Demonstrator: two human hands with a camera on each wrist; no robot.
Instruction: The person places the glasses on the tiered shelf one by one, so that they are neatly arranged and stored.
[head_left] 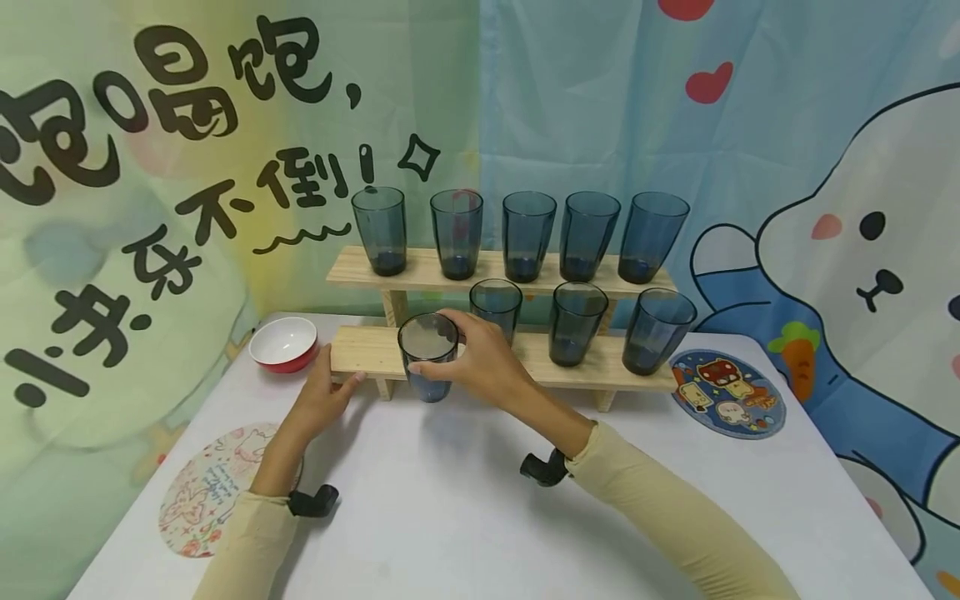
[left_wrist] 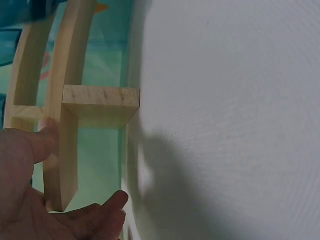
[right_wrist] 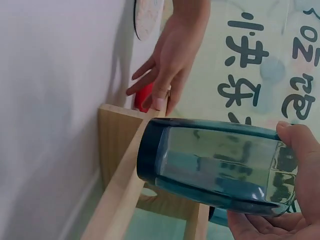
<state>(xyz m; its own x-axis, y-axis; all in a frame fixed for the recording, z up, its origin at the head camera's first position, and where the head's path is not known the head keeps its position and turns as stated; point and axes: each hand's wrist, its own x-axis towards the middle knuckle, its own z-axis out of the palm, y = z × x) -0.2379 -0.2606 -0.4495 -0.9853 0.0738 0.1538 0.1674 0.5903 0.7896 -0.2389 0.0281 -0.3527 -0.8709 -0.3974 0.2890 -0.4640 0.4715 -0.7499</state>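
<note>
My right hand [head_left: 487, 358] holds a blue-tinted glass tumbler [right_wrist: 220, 167] near its rim, thumb on one side and fingers on the other. In the head view this tumbler overlaps the front edge of the lower board, left of the other glasses; whether it touches the board, I cannot tell. At the left end of the two-tier wooden rack [head_left: 367, 348], my left hand [head_left: 318, 398] grips the lower board's corner between thumb and fingers, several fingers reaching past the end. Five matching tumblers [head_left: 528, 237] stand upright on the top tier and three tumblers [head_left: 576, 325] on the lower one.
A white bowl with a red outside [head_left: 285, 343] sits left of the rack. Under the left forearm lies a round patterned mat [head_left: 202, 492]; a blue round mat [head_left: 727, 393] lies by the rack's right end. A printed curtain [head_left: 600, 100] hangs behind the white table [head_left: 465, 508].
</note>
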